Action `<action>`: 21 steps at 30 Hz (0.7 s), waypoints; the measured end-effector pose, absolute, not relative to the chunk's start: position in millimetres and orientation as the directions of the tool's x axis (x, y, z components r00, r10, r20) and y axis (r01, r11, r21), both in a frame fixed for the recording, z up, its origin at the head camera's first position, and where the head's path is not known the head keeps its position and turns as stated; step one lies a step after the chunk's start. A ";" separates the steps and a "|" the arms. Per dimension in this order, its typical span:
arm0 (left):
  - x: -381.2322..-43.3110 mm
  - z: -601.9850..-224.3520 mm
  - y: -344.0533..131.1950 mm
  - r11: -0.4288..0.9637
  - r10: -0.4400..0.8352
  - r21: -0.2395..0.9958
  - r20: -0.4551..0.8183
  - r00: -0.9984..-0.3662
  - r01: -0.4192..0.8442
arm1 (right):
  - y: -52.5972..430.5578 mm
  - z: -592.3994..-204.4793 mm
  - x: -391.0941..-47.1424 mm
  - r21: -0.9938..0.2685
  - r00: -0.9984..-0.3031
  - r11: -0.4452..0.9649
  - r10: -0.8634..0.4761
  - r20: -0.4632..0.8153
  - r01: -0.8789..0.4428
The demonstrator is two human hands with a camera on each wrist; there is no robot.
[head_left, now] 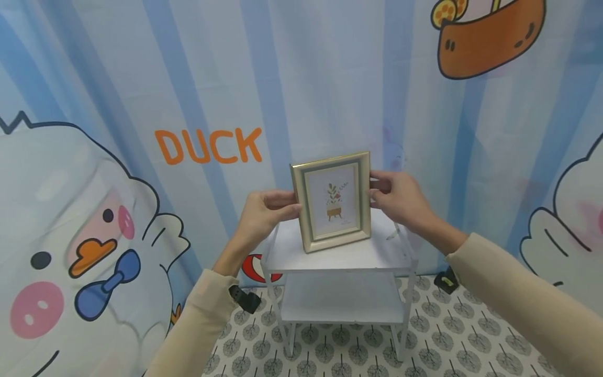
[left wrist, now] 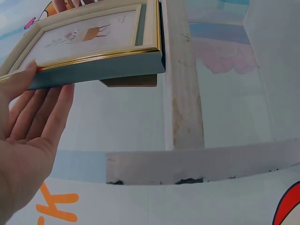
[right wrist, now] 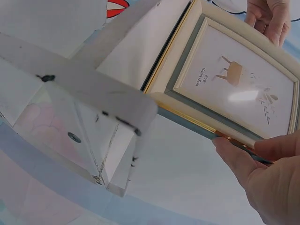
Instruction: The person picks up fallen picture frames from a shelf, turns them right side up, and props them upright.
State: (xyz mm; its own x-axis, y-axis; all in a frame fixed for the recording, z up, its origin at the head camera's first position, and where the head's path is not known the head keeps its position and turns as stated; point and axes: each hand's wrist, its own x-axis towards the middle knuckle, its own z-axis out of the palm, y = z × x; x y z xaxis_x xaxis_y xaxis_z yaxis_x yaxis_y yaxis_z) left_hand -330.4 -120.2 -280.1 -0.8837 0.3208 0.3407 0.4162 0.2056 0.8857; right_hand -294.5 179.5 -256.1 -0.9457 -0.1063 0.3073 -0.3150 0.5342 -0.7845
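Note:
A picture frame (head_left: pixel 308 214) with a cream and gold border is held upright, slightly tilted, over the top of a small white side table (head_left: pixel 282 251). Behind its glass is a print of a potted plant (head_left: pixel 334 201). My left hand (head_left: pixel 261 214) pinches the left edge, thumb at the front and fingers behind. On the opposite edge, my right hand (head_left: pixel 402 199) grips with thumb and fingers. A brown stand piece (left wrist: pixel 131 81) shows behind the frame in the left wrist view. Whether the bottom edge touches the tabletop, I cannot tell.
Below the tabletop the side table has a lower shelf (head_left: pixel 344 298). Its white edges (right wrist: pixel 108 91) are chipped in the right wrist view. A blue striped curtain (head_left: pixel 330 78) with duck drawings hangs close behind. The floor (head_left: pixel 339 351) has a tree pattern.

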 end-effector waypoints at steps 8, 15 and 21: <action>-326.6 -285.1 -117.8 0.276 0.337 0.842 0.368 -0.867 0.464 | 174.2 -253.4 -309.7 -0.841 -0.963 0.471 -0.099 0.250 -0.266; -321.2 -284.2 -111.3 0.288 0.387 0.809 0.392 -0.835 0.513 | 166.5 -248.6 -322.5 -0.879 -0.966 0.401 -0.093 0.240 -0.257; -314.6 -283.4 -99.6 0.276 0.394 0.789 0.428 -0.814 0.548 | 163.5 -245.9 -331.5 -0.908 -0.970 0.343 -0.111 0.214 -0.240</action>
State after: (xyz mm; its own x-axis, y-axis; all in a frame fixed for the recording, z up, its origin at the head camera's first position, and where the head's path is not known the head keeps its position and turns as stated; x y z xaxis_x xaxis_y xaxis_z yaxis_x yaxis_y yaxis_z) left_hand -314.6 -99.6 -283.4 -0.8137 0.3938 0.4277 0.5484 0.2759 0.7894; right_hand -331.5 163.5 -245.9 -0.9705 -0.1112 0.2141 -0.2397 0.3432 -0.9082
